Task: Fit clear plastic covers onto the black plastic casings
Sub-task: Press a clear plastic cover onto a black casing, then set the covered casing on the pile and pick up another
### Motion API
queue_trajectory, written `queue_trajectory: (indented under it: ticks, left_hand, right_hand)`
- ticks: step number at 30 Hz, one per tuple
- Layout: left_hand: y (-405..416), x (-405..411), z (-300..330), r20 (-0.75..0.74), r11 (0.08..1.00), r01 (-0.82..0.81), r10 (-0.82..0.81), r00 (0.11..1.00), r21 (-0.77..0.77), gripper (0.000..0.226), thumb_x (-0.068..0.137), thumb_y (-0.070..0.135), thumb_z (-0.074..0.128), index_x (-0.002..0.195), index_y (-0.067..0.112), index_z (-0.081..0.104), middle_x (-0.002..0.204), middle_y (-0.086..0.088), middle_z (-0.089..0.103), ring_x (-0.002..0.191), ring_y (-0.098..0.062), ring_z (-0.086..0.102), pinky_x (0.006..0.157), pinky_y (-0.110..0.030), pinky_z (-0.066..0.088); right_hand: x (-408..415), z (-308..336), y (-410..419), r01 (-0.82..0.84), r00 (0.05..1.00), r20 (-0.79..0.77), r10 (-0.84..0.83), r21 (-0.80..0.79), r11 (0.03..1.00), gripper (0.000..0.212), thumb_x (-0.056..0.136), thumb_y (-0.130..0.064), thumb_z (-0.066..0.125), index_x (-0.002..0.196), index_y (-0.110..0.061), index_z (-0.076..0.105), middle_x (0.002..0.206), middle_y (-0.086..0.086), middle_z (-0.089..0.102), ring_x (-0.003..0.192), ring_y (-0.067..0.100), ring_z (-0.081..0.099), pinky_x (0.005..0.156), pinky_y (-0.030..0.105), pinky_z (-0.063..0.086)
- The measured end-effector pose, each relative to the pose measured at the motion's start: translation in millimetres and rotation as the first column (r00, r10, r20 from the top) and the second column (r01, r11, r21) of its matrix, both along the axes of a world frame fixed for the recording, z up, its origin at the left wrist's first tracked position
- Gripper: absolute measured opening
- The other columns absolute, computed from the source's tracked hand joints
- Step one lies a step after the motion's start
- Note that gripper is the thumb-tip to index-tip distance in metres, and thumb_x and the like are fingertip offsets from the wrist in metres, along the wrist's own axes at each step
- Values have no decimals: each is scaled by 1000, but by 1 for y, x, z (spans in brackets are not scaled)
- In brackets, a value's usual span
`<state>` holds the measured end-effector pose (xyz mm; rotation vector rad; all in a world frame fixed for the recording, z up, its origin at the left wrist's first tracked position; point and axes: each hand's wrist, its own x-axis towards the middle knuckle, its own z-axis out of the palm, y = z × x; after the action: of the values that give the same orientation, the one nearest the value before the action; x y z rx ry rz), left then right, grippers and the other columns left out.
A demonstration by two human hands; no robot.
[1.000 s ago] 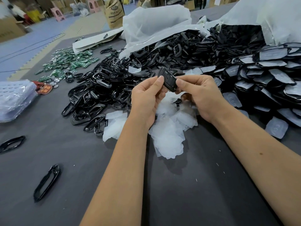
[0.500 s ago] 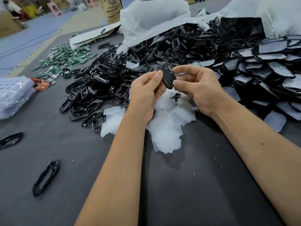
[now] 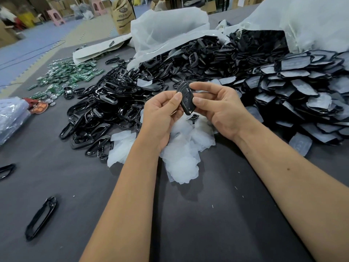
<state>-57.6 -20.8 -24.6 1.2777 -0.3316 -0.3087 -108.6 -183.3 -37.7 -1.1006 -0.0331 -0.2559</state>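
Note:
A black plastic casing point(image 3: 186, 99) is held upright above the table, between both hands. My left hand point(image 3: 160, 114) pinches its left edge with thumb and fingers. My right hand point(image 3: 219, 108) grips its right side, thumb pressed on the face. Under the hands lies a heap of clear plastic covers point(image 3: 181, 148). A big pile of black casing frames point(image 3: 113, 103) spreads to the left and behind. Casings with covers fitted point(image 3: 306, 97) are stacked at the right. Whether a cover sits on the held casing I cannot tell.
Green circuit boards point(image 3: 66, 76) lie at the far left. White plastic bags point(image 3: 166, 33) stand at the back. A clear bag point(image 3: 11, 116) sits at the left edge. Two loose black frames point(image 3: 40, 218) lie on the dark table point(image 3: 207, 224) near me.
The casing has turned more upright between my hands, and my right thumb has shifted onto its face. Both hands keep hold of it.

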Motion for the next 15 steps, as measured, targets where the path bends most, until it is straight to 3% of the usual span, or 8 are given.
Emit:
queue_trajectory:
  ticks: [3, 6, 9, 12, 15]
  left_hand:
    - [-1, -1, 3, 41, 998, -30, 28, 999, 48, 10, 102, 6, 61, 100, 3, 70, 85, -15, 66, 71, -12, 60, 68, -20, 54]
    - [-4, -1, 11, 84, 995, -21, 13, 996, 93, 15, 102, 7, 61, 110, 1, 72, 97, -29, 69, 85, -24, 67, 80, -29, 58]
    - [-23, -6, 25, 186, 989, -28, 1, 983, 143, 21, 101, 7, 63, 119, 5, 71, 106, -26, 74, 93, -33, 74, 85, -36, 61]
    - [-63, -13, 38, 347, 965, -35, -60, 936, 262, 23, 99, 13, 66, 121, 13, 72, 105, -9, 77, 95, -26, 75, 81, -35, 62]
    - [-107, -19, 45, 463, 926, -42, -147, 874, 375, 23, 97, 18, 70, 119, 14, 75, 103, 2, 77, 93, -10, 71, 90, -35, 59]
  right_hand:
    - [-4, 5, 1, 130, 991, 2, -131, -151, 980, 38, 82, 10, 75, 116, -6, 72, 95, 14, 79, 90, 27, 77, 86, 36, 61]
    - [-9, 17, -3, 350, 933, 82, -350, -438, 828, 35, 83, 9, 78, 115, -7, 75, 92, 6, 80, 90, 17, 77, 87, 35, 62]
    - [-21, 36, -20, 492, 851, 254, -461, -692, 528, 28, 83, 5, 78, 107, -10, 80, 93, -3, 79, 87, 3, 75, 87, 26, 61]
    - [-39, 55, -50, 544, 774, 380, -507, -808, 225, 29, 83, 5, 72, 103, -13, 82, 94, -5, 79, 86, 2, 73, 85, 13, 55]
    - [-56, 72, -86, 495, 725, 421, -545, -869, -13, 31, 83, 5, 66, 101, -16, 82, 97, -1, 80, 88, 11, 71, 88, 23, 54]
